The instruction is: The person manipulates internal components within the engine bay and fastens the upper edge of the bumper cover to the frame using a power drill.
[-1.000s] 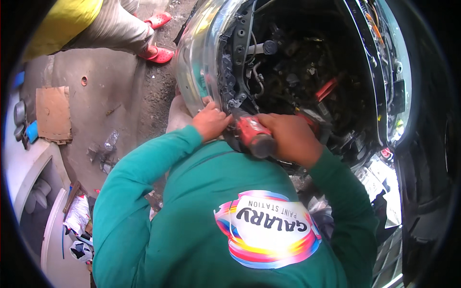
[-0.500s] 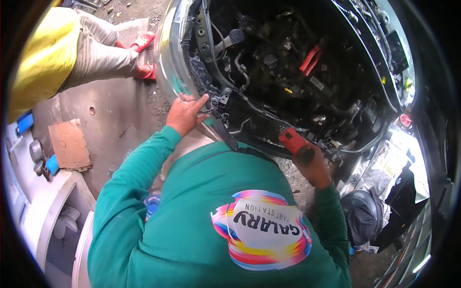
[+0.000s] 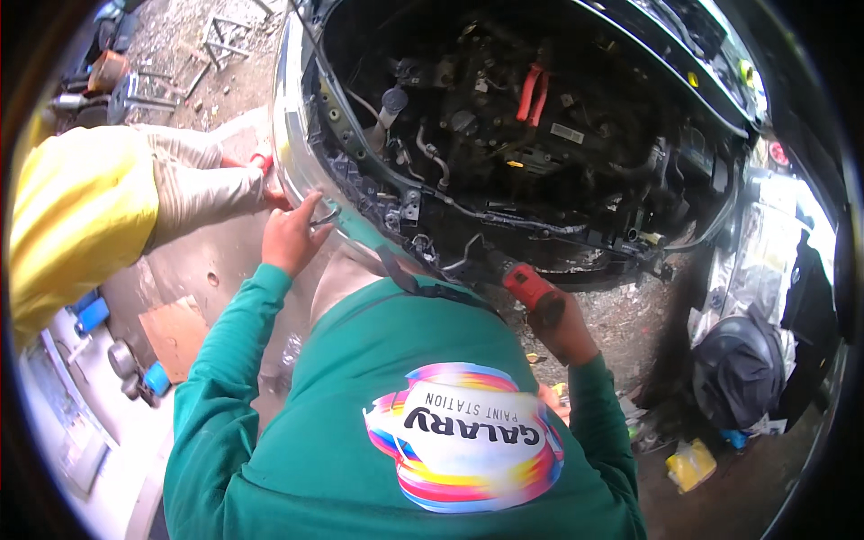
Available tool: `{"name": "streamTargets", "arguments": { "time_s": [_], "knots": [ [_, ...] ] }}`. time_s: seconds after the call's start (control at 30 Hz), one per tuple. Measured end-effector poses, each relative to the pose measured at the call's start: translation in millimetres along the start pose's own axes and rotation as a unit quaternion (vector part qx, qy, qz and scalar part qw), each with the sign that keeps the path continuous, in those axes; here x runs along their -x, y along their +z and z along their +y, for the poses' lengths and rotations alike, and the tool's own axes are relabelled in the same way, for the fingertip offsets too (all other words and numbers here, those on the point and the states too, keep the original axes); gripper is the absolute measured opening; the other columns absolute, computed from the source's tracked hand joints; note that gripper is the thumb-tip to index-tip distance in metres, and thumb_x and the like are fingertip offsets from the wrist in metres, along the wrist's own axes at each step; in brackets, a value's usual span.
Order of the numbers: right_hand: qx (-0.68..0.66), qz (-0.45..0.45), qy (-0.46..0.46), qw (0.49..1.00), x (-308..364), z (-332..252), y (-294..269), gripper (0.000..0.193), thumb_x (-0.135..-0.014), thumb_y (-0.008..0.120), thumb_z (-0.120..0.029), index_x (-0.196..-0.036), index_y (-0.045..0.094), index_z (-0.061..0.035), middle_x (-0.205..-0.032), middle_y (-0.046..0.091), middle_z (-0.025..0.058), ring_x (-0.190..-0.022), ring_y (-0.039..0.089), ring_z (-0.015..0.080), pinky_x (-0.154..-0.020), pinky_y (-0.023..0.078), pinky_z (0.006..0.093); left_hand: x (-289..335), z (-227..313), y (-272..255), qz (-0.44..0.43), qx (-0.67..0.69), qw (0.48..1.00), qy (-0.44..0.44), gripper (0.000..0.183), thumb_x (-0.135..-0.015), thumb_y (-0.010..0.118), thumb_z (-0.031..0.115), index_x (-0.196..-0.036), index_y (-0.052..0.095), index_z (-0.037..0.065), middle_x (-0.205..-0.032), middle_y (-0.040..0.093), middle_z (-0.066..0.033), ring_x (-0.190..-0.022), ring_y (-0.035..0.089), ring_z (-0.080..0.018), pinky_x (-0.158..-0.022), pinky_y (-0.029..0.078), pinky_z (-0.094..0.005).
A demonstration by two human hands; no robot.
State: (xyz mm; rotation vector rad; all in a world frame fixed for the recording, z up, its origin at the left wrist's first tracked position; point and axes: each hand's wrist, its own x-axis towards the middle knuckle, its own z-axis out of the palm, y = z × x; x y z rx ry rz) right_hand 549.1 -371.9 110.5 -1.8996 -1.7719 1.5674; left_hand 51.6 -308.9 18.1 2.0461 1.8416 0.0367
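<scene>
A red and black cordless power driver (image 3: 533,290) is in my right hand (image 3: 565,333), fingers wrapped round its body. Its nose points up and left toward the front edge of the car's engine bay. My left hand (image 3: 293,236) is at the clear headlight (image 3: 290,162), index finger and thumb apart. Beside its fingertips shows a small dark curved shape (image 3: 326,216); whether the hand touches it I cannot tell. Red-handled pliers (image 3: 533,94) lie on top of the engine (image 3: 486,135). A bent metal rod (image 3: 463,254) sticks up at the front of the bay.
A person in a yellow top (image 3: 90,207) bends in from the left, close to the headlight. Cardboard (image 3: 175,337) lies on the floor. To the right are a dark bag (image 3: 740,371) and a yellow packet (image 3: 691,465). Metal stools (image 3: 225,40) stand far left.
My left hand has moved left and down, from the bay's corner onto the headlight side. The driver has shifted slightly left and down. The view has moved, and the other person's feet show less.
</scene>
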Motion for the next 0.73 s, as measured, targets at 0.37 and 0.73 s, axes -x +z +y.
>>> {"name": "streamTargets", "arguments": {
  "time_s": [0.37, 0.73],
  "knots": [
    [-0.069, 0.120, 0.012, 0.990, 34.2, 0.3, 18.8, 0.059, -0.084, 0.078, -0.010, -0.142, 0.063, -0.0088, -0.123, 0.075, 0.0169, -0.117, 0.072, 0.0342, -0.098, 0.055, 0.0400, -54.2, 14.9, -18.6, -0.101, -0.052, 0.986, 0.119, 0.059, -0.085, 0.082, 0.033, -0.136, 0.060, 0.014, -0.096, 0.078, -0.0159, -0.086, 0.073, -0.0365, -0.084, 0.051, -0.0452],
    [0.005, 0.215, -0.013, 0.977, -8.2, 19.3, -10.9, 0.077, -0.087, 0.072, -0.008, -0.158, 0.043, -0.0090, -0.153, 0.053, 0.0229, -0.140, 0.055, 0.0373, -0.115, 0.046, 0.0428, 26.3, -66.6, -7.3, -0.064, -0.019, 0.994, -0.085, 0.053, -0.086, 0.081, 0.038, -0.132, 0.066, 0.018, -0.098, 0.079, -0.0179, -0.096, 0.077, -0.0362, -0.090, 0.059, -0.0473]
  ]
}}
